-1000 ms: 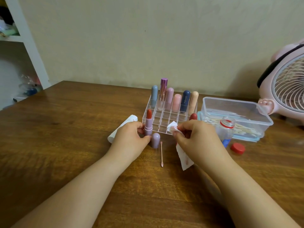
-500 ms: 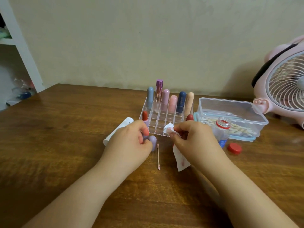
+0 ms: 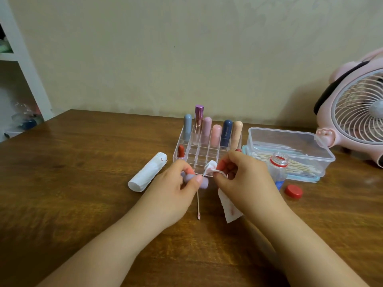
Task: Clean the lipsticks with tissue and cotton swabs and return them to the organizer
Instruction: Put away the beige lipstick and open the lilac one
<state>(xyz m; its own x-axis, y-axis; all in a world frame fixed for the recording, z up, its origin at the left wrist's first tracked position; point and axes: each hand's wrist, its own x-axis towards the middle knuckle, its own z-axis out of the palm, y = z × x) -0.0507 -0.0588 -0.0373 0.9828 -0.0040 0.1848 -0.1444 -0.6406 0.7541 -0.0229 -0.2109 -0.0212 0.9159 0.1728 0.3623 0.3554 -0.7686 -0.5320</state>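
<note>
The left hand [image 3: 176,183] pinches the lilac cap [image 3: 194,180] lying sideways, its uncapped lipstick [image 3: 181,152] upright just behind, nearer than the right hand [image 3: 244,179] gripping stained tissue [image 3: 211,170].

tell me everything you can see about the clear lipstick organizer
The clear lipstick organizer looks like acrylic, a grid of square cells, standing upright on the wooden table. Six capped tubes fill its back row; one uncapped red lipstick stands front left. Most other cells look empty. Both hands partly hide its front edge.

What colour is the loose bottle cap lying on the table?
Red; the bottle cap shows best in the head view, on the table right of the hands.
</note>
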